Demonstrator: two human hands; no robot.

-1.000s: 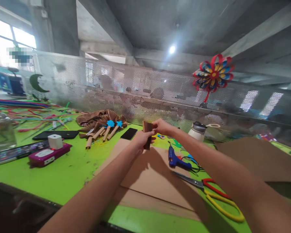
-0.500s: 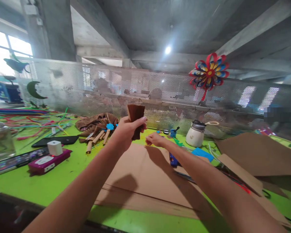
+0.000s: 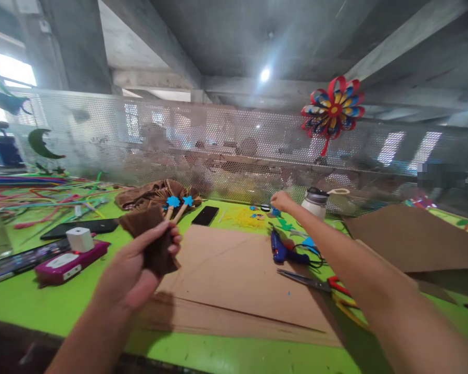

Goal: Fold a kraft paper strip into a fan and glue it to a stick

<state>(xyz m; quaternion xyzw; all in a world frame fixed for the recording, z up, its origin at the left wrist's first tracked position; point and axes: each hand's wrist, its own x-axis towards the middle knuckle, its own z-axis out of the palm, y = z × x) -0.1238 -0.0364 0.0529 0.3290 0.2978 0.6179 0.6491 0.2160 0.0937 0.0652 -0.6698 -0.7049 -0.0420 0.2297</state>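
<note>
My left hand (image 3: pixel 148 259) is wrapped round a folded brown paper piece (image 3: pixel 156 239), held above the left edge of a brown cardboard sheet (image 3: pixel 234 265). My right hand (image 3: pixel 283 201) reaches to the back of the table with its fingers curled down beside a small blue pot (image 3: pixel 275 212); what its fingertips hold, if anything, is too small to make out. Just right of it stands a white jar with a grey lid (image 3: pixel 315 202). A blue glue gun (image 3: pixel 280 248) and scissors (image 3: pixel 306 280) lie on the sheet's right side.
Brown pleated fans with blue flowers (image 3: pixel 173 201) lie at the back left beside a black phone (image 3: pixel 205 215). A magenta power bank (image 3: pixel 72 262) is at the left. Large brown paper (image 3: pixel 409 239) covers the right. A perforated screen (image 3: pixel 226 150) stands behind.
My left hand has moved left and down with the brown paper. My right hand has shifted right and a little up, toward the blue pot. The view has turned slightly.
</note>
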